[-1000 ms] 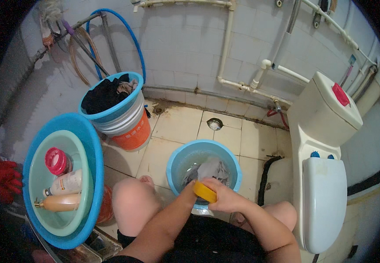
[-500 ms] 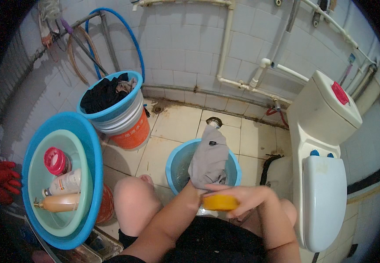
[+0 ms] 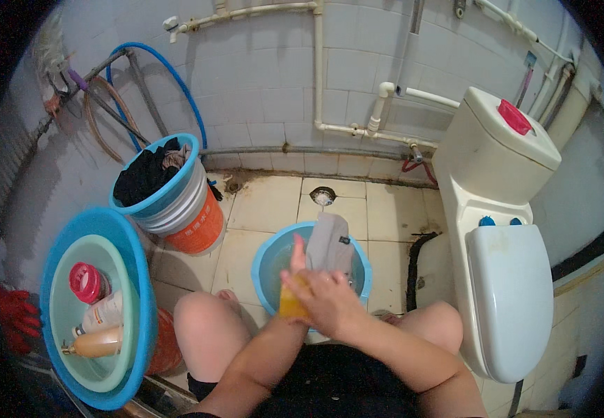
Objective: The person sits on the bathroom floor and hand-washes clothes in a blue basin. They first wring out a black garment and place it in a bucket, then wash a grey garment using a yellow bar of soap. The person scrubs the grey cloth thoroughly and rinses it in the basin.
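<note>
A light grey cloth point(image 3: 330, 240) with a small dark tag rises above the near part of a blue basin point(image 3: 263, 274) on the floor. It is on my left hand point(image 3: 297, 256), which has one digit stretched up beside it; the other fingers are hidden by the cloth and my right hand. My right hand point(image 3: 330, 299) is closed around a yellow block point(image 3: 291, 301) and presses it against my left hand, by the cloth's lower end. Whether the block is soap or a brush does not show. Water appears to stand in the basin.
At left, a large blue tub point(image 3: 146, 327) carries a pale green basin point(image 3: 131, 306) with bottles and a red-lidded jar point(image 3: 87, 281). Behind, a bucket point(image 3: 194, 226) supports a blue basin of dark clothes point(image 3: 145, 177). A toilet point(image 3: 511, 299) stands right; a drain point(image 3: 323, 197) lies beyond the basin.
My right hand and the yellow block have moved left onto my left hand. The cloth now stands smaller and more upright, and a left digit shows beside it. The whole view has shifted slightly.
</note>
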A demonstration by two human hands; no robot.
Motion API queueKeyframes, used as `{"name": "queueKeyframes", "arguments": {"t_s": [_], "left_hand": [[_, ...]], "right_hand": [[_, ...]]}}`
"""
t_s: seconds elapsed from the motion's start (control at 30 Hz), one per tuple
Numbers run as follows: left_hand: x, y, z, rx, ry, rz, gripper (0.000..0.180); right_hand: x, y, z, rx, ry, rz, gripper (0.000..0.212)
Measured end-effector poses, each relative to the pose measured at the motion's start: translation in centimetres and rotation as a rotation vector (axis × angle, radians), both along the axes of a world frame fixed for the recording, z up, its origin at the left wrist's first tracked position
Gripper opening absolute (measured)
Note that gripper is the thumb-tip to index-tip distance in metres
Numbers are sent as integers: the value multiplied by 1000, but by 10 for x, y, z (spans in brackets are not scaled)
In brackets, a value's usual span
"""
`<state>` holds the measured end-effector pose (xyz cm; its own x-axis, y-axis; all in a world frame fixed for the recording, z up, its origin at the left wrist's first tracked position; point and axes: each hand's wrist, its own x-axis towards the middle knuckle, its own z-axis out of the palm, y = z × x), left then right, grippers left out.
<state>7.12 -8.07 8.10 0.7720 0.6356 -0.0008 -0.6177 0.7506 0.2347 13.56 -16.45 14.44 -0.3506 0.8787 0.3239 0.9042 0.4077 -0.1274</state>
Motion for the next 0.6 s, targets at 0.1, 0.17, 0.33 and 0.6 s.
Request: {"name": "queueKeyframes", "arguments": {"t_s": [0.1,0.17,0.33,0.6], "left_hand": [[2,-9,20,-94,52,42,65],[22,-21,21,-173,20,114,63],[18,-9,16,-6,-132,73,61],[20,-9,6,36,-152,29,68]], "right_hand": [[10,13,-2,68,28,-150,69],[47,44,8,127,115,-403,66],[52,46,-14,180,194,-420,65],[46,51,-5,127,236,-440,73]]}}
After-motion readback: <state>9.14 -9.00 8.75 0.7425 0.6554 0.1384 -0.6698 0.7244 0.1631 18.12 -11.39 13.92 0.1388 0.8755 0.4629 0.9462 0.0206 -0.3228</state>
